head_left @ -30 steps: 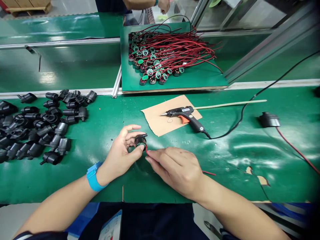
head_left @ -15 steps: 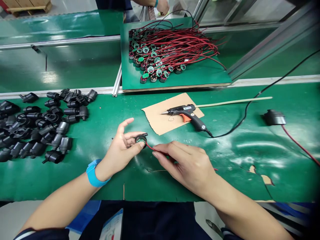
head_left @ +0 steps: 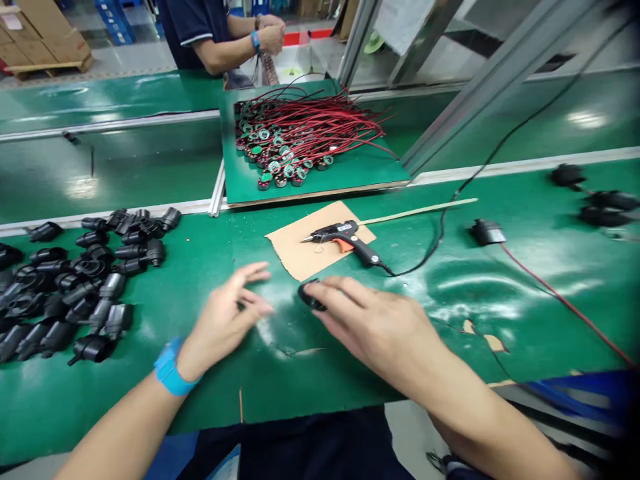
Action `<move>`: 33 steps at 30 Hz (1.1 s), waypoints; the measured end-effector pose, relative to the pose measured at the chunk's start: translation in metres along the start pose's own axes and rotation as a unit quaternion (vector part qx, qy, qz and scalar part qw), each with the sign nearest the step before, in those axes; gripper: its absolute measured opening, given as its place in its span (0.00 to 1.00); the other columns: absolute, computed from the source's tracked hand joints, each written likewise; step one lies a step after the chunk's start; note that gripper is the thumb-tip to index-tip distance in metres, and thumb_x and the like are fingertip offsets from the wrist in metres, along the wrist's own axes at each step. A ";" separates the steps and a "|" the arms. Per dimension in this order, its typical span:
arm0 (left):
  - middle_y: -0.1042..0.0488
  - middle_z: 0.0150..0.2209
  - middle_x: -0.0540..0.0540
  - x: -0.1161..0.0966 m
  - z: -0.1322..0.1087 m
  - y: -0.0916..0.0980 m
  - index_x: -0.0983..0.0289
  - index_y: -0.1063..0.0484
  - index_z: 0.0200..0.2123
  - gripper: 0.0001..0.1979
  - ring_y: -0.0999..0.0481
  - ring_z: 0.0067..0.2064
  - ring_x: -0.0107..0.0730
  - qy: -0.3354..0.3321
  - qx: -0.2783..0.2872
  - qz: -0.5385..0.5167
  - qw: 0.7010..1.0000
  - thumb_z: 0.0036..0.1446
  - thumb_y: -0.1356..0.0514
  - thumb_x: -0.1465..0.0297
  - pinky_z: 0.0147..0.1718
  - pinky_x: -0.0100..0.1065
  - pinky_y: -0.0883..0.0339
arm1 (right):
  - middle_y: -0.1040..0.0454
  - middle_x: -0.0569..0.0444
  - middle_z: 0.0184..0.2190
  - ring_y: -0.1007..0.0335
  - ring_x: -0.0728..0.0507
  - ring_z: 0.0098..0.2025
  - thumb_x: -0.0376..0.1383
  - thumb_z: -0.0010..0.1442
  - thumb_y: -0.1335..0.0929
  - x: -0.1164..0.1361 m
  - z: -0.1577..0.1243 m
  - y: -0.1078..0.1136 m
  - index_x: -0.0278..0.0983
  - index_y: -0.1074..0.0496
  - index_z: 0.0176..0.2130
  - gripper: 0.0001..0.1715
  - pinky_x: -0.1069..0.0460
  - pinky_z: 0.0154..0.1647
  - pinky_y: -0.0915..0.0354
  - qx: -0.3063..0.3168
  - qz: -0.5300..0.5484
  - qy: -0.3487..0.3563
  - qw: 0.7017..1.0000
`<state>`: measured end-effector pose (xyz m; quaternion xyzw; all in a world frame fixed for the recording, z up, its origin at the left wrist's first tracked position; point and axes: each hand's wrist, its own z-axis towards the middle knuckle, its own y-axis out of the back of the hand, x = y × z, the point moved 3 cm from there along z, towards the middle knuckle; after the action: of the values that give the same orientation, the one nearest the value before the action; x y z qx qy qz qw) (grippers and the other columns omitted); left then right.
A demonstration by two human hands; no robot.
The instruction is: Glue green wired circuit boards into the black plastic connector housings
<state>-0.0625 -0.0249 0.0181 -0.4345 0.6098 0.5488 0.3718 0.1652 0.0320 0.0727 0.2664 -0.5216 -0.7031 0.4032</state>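
My right hand (head_left: 385,327) pinches a small round black part (head_left: 311,297) at its fingertips, just above the green bench mat (head_left: 450,293). My left hand (head_left: 225,320) hovers beside it with fingers spread and nothing in them; it wears a blue wristband (head_left: 170,370). A black glue gun (head_left: 345,239) with an orange trigger lies on a piece of cardboard (head_left: 295,250) just beyond my hands. A heap of black plastic housings (head_left: 75,280) lies to the left.
A green board (head_left: 350,170) behind the cardboard carries several round parts with red wires (head_left: 305,127). A thin stick (head_left: 420,211) lies right of the glue gun. Black housings with red leads (head_left: 487,232) sit at right. Another person (head_left: 220,37) works across the belt.
The round part passed from my left fingers to my right hand, and my left hand opened and drew back. The camera tilted up, showing the person opposite.
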 end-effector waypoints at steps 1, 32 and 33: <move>0.25 0.56 0.62 -0.002 0.001 0.019 0.57 0.32 0.61 0.24 0.19 0.45 0.41 -0.030 -0.075 0.130 0.988 0.66 0.42 0.54 0.46 0.42 0.27 | 0.19 0.55 0.43 0.25 0.46 0.27 0.36 0.68 0.32 -0.015 -0.007 0.006 0.41 0.27 0.53 0.13 0.48 0.23 0.40 0.002 -0.052 -0.041 0.998; 0.22 0.49 0.60 0.014 0.011 0.056 0.62 0.28 0.53 0.16 0.21 0.50 0.45 -0.098 -0.191 0.318 0.923 0.66 0.42 0.62 0.51 0.44 0.26 | 0.23 0.43 0.50 0.37 0.33 0.53 0.33 0.67 0.33 -0.151 0.161 -0.072 0.39 0.21 0.50 0.15 0.41 0.51 0.44 -0.089 0.007 -0.096 0.991; 0.23 0.50 0.60 0.014 0.011 0.055 0.62 0.28 0.53 0.15 0.21 0.50 0.44 -0.098 -0.194 0.306 0.927 0.66 0.41 0.63 0.51 0.44 0.26 | 0.23 0.43 0.50 0.37 0.33 0.52 0.34 0.68 0.33 -0.152 0.165 -0.072 0.39 0.20 0.48 0.13 0.41 0.51 0.43 -0.087 0.009 -0.090 0.992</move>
<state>-0.1191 -0.0147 0.0228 -0.2342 0.5553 0.7835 0.1517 0.0942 0.2554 0.0489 0.1614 -0.4953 -0.7630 0.3825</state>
